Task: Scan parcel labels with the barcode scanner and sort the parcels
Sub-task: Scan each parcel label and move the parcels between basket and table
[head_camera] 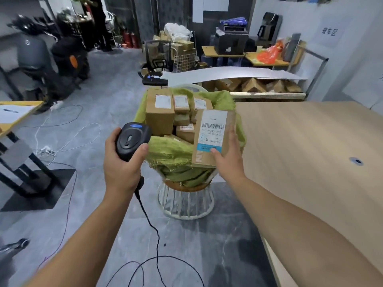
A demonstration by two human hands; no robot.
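My left hand (pixel 121 166) grips a black barcode scanner (pixel 132 139) with a blue button on top, its head pointing forward. My right hand (pixel 228 156) holds a flat brown parcel (pixel 213 137) upright, its white barcode label facing me. The parcel hangs just above the near right rim of a green sack (pixel 170 154) that lines a white wire basket (pixel 184 206). Several cardboard parcels (pixel 159 112) with white labels fill the sack. The scanner sits left of the held parcel, apart from it.
A wooden table (pixel 310 146) spreads to the right. The scanner's black cable (pixel 153 230) loops across the grey floor. A desk corner (pixel 16 112) stands at left, scooters behind it. More boxes lie under a white board (pixel 228 74) at the back.
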